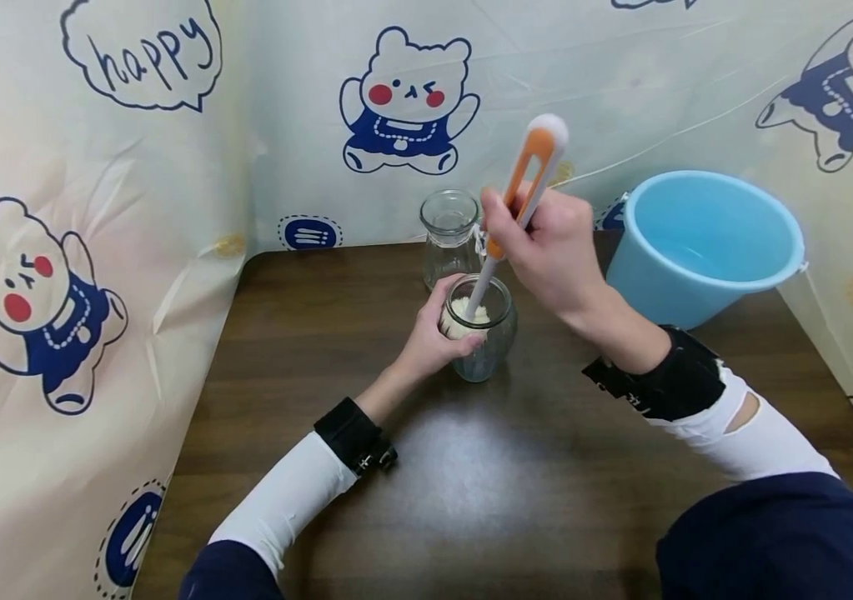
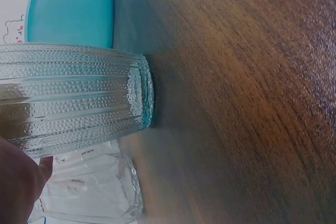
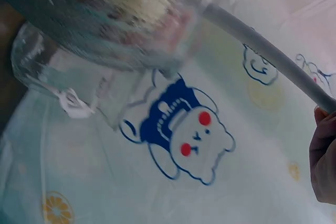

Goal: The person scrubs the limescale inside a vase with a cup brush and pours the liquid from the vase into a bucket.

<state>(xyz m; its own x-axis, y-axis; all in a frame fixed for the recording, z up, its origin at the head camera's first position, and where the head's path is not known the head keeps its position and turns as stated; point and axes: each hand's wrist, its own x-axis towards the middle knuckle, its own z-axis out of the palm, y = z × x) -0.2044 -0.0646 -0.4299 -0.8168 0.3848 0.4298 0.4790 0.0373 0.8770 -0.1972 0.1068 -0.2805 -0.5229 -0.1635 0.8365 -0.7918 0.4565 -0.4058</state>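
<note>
A clear glass jar (image 1: 502,340) stands near the table's middle, gripped near its rim by my left hand (image 1: 426,342). Ribs and fine dots cover its wall (image 2: 79,90) in the left wrist view. My right hand (image 1: 557,246) holds the orange, white and grey handle of a bottle brush (image 1: 536,154) above the jar. The brush tilts, its grey stem (image 3: 268,53) running through the mouth. Inside the jar sits its cream-coloured head (image 1: 459,323), seen through the glass. In the right wrist view, the jar looks blurred and only part of the right hand shows.
Just behind the held jar stands a second glass jar (image 1: 441,254) with a white tie at its neck. A light blue bucket (image 1: 654,279) is at the back right. Printed cloth (image 1: 291,125) hangs behind and beside the brown wooden table (image 1: 306,333).
</note>
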